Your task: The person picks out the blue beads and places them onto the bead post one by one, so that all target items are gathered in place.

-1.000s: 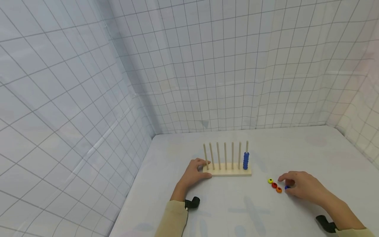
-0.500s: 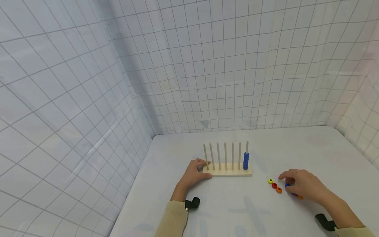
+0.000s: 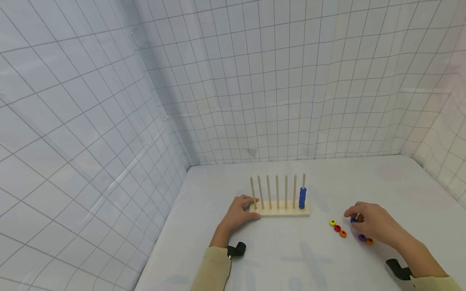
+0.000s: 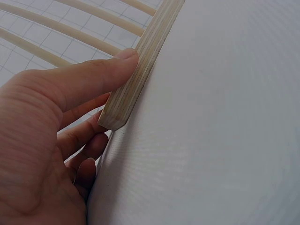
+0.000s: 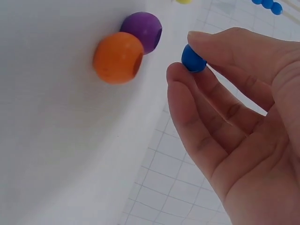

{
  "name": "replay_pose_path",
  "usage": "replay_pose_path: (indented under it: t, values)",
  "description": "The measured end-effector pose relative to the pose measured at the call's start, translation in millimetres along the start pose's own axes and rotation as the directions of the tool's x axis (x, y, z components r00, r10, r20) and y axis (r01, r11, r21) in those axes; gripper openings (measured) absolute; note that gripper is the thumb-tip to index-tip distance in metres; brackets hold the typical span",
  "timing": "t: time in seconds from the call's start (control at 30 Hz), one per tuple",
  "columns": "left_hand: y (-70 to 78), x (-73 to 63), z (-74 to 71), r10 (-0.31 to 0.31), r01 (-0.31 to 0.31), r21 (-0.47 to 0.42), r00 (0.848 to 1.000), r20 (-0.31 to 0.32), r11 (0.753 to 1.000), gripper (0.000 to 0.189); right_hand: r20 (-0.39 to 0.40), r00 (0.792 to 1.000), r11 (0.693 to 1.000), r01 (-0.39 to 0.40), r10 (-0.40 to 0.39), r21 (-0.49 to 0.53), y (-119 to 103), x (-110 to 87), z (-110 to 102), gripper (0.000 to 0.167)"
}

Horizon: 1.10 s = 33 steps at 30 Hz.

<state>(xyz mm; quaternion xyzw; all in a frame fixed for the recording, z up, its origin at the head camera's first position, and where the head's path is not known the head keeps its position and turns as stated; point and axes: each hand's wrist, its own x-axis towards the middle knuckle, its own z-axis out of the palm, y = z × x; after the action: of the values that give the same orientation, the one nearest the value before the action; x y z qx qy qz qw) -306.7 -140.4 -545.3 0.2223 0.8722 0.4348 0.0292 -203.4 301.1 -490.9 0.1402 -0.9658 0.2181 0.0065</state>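
My left hand [image 3: 238,213] grips the left end of a wooden peg board [image 3: 279,210], thumb along its front edge and fingers behind. Several upright pegs line the board; the rightmost carries a stack of blue beads [image 3: 302,198]. In the right wrist view, my right hand [image 5: 243,103] pinches a blue bead [image 5: 193,58] between thumb and fingertips. Beneath that hand, a purple bead [image 3: 362,237] and an orange bead [image 3: 369,241] lie side by side on the table. Left of it sit a yellow bead [image 3: 332,222], a red bead [image 3: 337,228] and a second orange bead [image 3: 343,233] in a slanting row.
A white cloth covers the table [image 3: 276,254]. Grid-patterned white curtains [image 3: 255,89] stand behind it and along both sides. Black camera mounts [image 3: 237,249] are strapped at both wrists.
My right hand has risen slightly away from the table with the blue bead, uncovering the purple and orange beads under it. The left hand and the peg board have stayed put.
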Motion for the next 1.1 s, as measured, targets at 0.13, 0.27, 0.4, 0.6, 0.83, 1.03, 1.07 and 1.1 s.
replay_pose_path:
  t: [0.13, 0.27, 0.4, 0.6, 0.83, 1.03, 1.07, 1.1]
  values:
    - [0.4, -0.2, -0.6, 0.013, -0.013, 0.001, 1.0, 0.002, 1.0, 0.057, -0.021, 1.0, 1.0, 0.01, -0.01, -0.02, -1, 1.8, -2, 0.017]
    - [-0.6, -0.5, -0.3, 0.007, -0.007, 0.007, 1.0, 0.0, 1.0, 0.057, -0.041, 0.999, 1.0, 0.012, -0.012, -0.015, -5, 4.0, -4, 0.015]
    - [-1.1, -0.5, 0.2, -0.001, 0.001, 0.013, 1.0, -0.004, 1.0, 0.057, -0.066, 0.998, 1.0, 0.024, -0.024, 0.003, -9, 6.7, -6, 0.016]
    - [0.3, -0.7, -0.3, -0.007, 0.007, 0.015, 1.0, 0.001, 1.0, 0.057, -0.083, 0.996, 0.999, 0.033, -0.031, 0.027, -16, 10.0, -9, 0.019]
    - [1.0, -0.9, -0.1, 0.003, -0.002, 0.026, 1.0, -0.005, 1.0, 0.056, -0.121, 0.991, 0.997, 0.063, -0.056, 0.049, -21, 15.3, -13, 0.022]
    - [0.9, -1.0, 0.3, 0.005, -0.004, 0.017, 1.0, -0.008, 1.0, 0.056, -0.121, 0.991, 0.997, 0.058, -0.05, 0.056, -26, 20.5, -15, 0.022]
    - [0.8, -0.9, 0.4, 0.005, -0.005, 0.016, 1.0, -0.008, 1.0, 0.056, -0.12, 0.992, 0.997, 0.056, -0.049, 0.057, -26, 21.3, -15, 0.021]
    - [0.7, -0.7, 0.4, 0.005, -0.004, 0.016, 1.0, -0.008, 1.0, 0.055, -0.122, 0.991, 0.997, 0.057, -0.05, 0.055, -27, 22.1, -15, 0.021]
